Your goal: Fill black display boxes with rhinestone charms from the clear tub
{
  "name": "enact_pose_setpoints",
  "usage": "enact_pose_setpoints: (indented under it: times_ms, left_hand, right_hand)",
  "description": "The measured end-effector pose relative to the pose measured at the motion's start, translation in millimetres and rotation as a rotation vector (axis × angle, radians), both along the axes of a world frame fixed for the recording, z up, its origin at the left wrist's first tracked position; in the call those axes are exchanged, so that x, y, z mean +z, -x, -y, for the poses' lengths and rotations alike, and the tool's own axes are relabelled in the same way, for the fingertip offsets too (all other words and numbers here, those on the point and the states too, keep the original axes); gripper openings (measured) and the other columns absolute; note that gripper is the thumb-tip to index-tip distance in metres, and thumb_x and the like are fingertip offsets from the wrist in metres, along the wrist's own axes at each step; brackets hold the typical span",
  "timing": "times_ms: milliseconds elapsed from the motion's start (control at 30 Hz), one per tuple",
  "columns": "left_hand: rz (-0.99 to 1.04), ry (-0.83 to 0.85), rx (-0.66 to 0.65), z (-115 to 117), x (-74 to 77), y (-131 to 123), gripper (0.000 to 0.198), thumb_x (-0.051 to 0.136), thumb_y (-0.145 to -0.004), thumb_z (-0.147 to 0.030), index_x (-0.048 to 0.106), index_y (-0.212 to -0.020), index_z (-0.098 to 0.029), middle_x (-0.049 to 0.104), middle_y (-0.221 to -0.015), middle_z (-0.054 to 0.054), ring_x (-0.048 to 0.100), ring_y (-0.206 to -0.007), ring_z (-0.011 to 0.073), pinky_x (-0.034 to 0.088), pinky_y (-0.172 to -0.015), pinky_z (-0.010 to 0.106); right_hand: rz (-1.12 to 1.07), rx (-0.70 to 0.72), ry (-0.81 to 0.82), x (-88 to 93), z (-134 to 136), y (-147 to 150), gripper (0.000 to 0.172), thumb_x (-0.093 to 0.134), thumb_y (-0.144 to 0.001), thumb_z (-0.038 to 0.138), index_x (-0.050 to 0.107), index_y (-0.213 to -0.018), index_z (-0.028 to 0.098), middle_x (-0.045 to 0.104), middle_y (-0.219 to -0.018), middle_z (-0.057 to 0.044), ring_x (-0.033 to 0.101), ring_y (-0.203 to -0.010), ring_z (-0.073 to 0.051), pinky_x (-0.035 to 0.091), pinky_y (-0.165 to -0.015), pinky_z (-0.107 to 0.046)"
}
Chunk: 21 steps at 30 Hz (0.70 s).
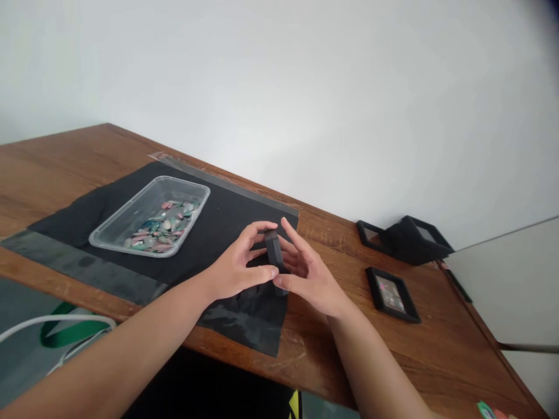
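Observation:
A small black frame [274,250] stands on its edge between my hands, its narrow side facing me and its faces hidden. My left hand [239,262] grips it from the left, thumb near the lower corner and fingers along the far side. From the right, my right hand [311,270] holds the same frame, thumb tip beside the left thumb, index finger raised off it. Beneath them lies a black cloth [227,215]. Left of my hands, a clear plastic tub [117,224] holds many flat pink, green and white pieces.
On the wooden table [332,238], a black frame with colourful pieces inside [391,294] lies to the right. Behind it stand a stack of black frames [413,238] and another black frame [370,233]. A white wall rises behind. A white cable [65,318] and green strap [65,337] hang at lower left.

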State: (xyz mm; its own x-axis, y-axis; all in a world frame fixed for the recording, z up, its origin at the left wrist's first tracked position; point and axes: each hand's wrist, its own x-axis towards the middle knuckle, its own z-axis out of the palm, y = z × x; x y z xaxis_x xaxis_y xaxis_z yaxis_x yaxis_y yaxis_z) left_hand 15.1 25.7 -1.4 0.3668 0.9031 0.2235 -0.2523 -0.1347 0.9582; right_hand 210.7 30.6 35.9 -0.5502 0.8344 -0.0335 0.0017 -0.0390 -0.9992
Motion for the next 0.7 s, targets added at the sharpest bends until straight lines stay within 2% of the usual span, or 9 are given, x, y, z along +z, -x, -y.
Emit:
enact_pose_setpoints:
  times_ms: [100,300,533,633,700]
  left_hand:
    - [-0.003,0.025,0.009,0.7,4.0,1.1,0.065,0.074,-0.078,-0.024,0.040,-0.132,-0.030,0.054,-0.128,0.007,0.055,-0.124,0.0276,0.037,-0.111,0.052]
    - [-0.017,0.051,0.061,1.6,9.4,1.1,0.067,0.079,-0.071,-0.024,0.041,-0.126,-0.027,0.054,-0.125,0.008,0.052,-0.128,0.0296,0.039,-0.108,0.050]
    - [-0.016,0.033,0.107,3.4,10.2,-0.7,0.066,0.082,-0.074,-0.030,0.043,-0.127,-0.026,0.059,-0.123,0.008,0.056,-0.124,0.0287,0.037,-0.110,0.050]
    - [-0.101,-0.072,0.153,4.9,9.5,0.0,0.065,0.079,-0.077,-0.031,0.042,-0.129,-0.026,0.055,-0.131,0.010,0.052,-0.129,0.0296,0.037,-0.112,0.050]
    - [-0.155,-0.160,0.173,5.9,9.3,0.4,0.066,0.078,-0.077,-0.029,0.041,-0.132,-0.026,0.051,-0.137,0.012,0.049,-0.132,0.0308,0.040,-0.110,0.049]
  right_hand:
    - [0.030,0.005,-0.009,-0.3,1.4,-0.6,0.104,0.081,-0.077,0.023,0.021,-0.159,0.043,0.037,-0.162,-0.008,0.048,-0.141,-0.030,0.034,-0.118,-0.058]
    - [0.008,-0.022,0.001,-1.5,0.3,-0.2,0.101,0.082,-0.075,0.024,0.026,-0.158,0.040,0.037,-0.163,-0.010,0.055,-0.135,-0.032,0.042,-0.113,-0.059]
    - [0.020,-0.042,-0.022,2.1,1.0,1.4,0.076,0.077,-0.080,0.032,0.045,-0.149,0.035,0.045,-0.158,-0.008,0.057,-0.133,-0.032,0.047,-0.109,-0.058]
    - [-0.004,-0.057,-0.088,1.7,0.0,2.3,0.061,0.073,-0.084,0.031,0.055,-0.141,0.035,0.049,-0.155,-0.005,0.055,-0.135,-0.030,0.043,-0.114,-0.055]
    - [-0.011,-0.058,-0.131,1.5,-1.0,2.4,0.058,0.074,-0.083,0.029,0.057,-0.139,0.036,0.050,-0.155,-0.004,0.055,-0.135,-0.029,0.041,-0.115,-0.053]
